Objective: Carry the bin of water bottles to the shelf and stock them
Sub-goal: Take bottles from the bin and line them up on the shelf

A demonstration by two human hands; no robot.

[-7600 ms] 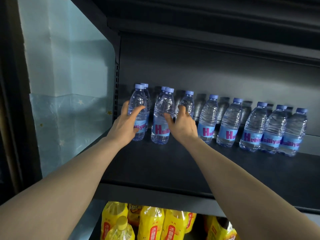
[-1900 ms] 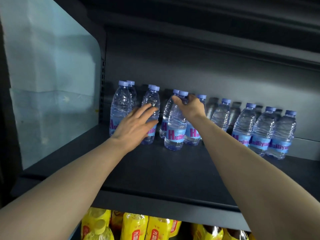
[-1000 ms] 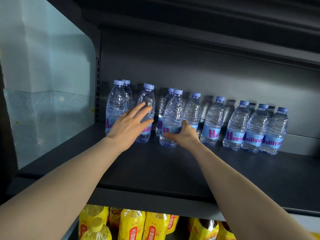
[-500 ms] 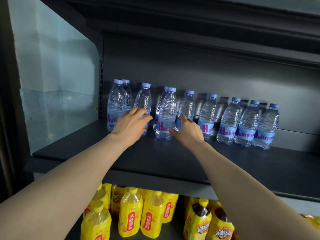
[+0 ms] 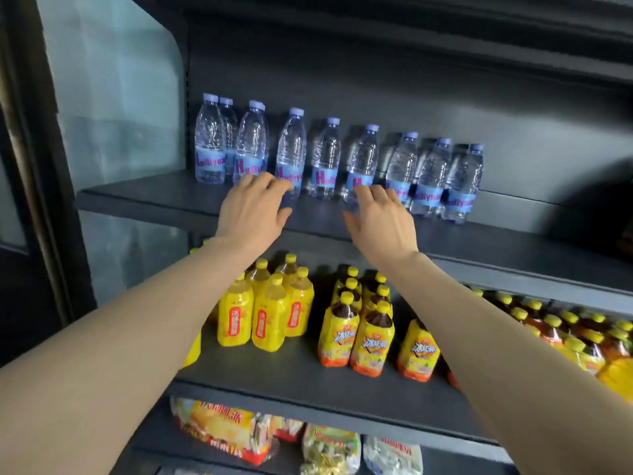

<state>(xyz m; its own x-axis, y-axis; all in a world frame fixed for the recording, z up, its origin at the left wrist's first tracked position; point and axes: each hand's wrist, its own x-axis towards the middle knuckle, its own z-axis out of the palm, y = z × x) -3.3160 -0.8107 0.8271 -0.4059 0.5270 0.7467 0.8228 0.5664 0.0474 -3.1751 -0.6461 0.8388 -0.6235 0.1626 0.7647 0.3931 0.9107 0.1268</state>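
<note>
Several clear water bottles (image 5: 327, 156) with blue caps and blue labels stand in a row at the back of the dark upper shelf (image 5: 496, 238). My left hand (image 5: 253, 207) hovers in front of the third bottle from the left (image 5: 291, 149), fingers relaxed, holding nothing. My right hand (image 5: 382, 221) is spread in front of the fifth bottle (image 5: 363, 156), also empty. Neither hand grips a bottle. No bin is in view.
The shelf below holds yellow-capped drink bottles (image 5: 267, 310) and dark tea bottles (image 5: 363, 327). Packaged snacks (image 5: 233, 433) lie on the lowest shelf. A translucent side panel (image 5: 113, 90) closes the left end. The right part of the upper shelf has free room.
Both hands have pulled back from the bottles toward the shelf's front edge. The view has dropped and widened, showing the lower shelves. The bottles stand in an even row.
</note>
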